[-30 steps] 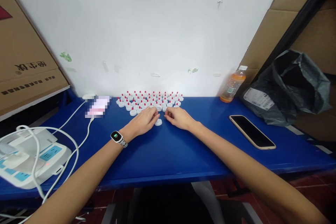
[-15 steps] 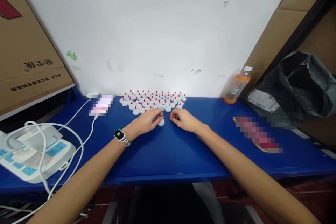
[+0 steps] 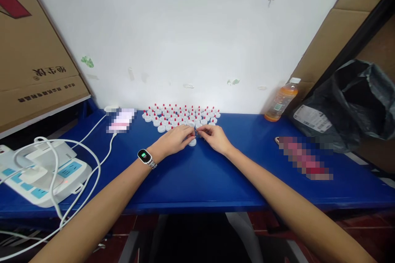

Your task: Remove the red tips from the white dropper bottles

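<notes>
Left hand (image 3: 176, 140) and right hand (image 3: 217, 140): fingertips drawn close; whether gripping anything, I cannot tell. White round plastic piece (image 3: 193, 143) sits just beside the left, red-tipped round white plastic pieces (image 3: 161, 128) clustered behind.

One head-worn view: looks from above the near edge of the glossy blue flat-topped table (image 3: 197, 176), close over it, facing forward and down toward the flat white wall (image 3: 191, 37) beyond

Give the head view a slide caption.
Left hand facing right hand beside red-tipped white caps on a blue table.
</notes>
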